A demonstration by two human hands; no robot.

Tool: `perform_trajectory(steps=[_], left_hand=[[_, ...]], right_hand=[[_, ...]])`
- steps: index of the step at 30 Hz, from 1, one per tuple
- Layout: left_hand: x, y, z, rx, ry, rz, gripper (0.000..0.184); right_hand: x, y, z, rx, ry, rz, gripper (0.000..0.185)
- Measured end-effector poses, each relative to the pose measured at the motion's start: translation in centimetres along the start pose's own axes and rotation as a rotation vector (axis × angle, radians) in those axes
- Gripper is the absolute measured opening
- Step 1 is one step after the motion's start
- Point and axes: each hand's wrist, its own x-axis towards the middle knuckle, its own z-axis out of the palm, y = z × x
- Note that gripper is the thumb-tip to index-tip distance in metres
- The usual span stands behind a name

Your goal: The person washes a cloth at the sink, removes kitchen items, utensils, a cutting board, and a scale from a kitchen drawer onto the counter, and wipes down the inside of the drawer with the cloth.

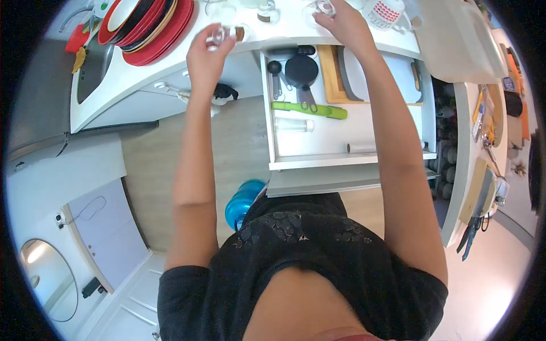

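Observation:
At the counter's front edge my left hand (210,51) is closed on a small clear glass item (220,35), its fingers curled round it. Farther right, over the counter (296,33), my right hand (344,23) pinches another small clear glass item (326,8). Between the hands stands a small glass jar (267,11). A white mug with red marks (385,12) is just right of my right hand. Below my hands and right forearm, an open drawer (318,136) holds a black measuring cup (301,70), a green utensil (310,109) and cutting boards.
Red plates and bowls (165,34) are stacked at the left, beside the sink (94,71). The drawer sticks out in front of my body. A blue water bottle (243,202) is on the floor. Knives and scissors (471,233) lie on the right-hand surface.

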Motion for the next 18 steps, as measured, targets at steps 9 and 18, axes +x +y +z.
perform_trajectory(steps=[9,18], left_hand=[[4.2,1.3,3.5,0.557,-0.06,0.364,0.045],[1.3,2.4,4.4,0.686,0.094,0.487,0.037]], right_hand=[[2.0,1.4,2.7,-0.277,-0.153,-0.082,0.048],[-13.8,3.0,2.4,-0.066,-0.393,-0.052,0.027]])
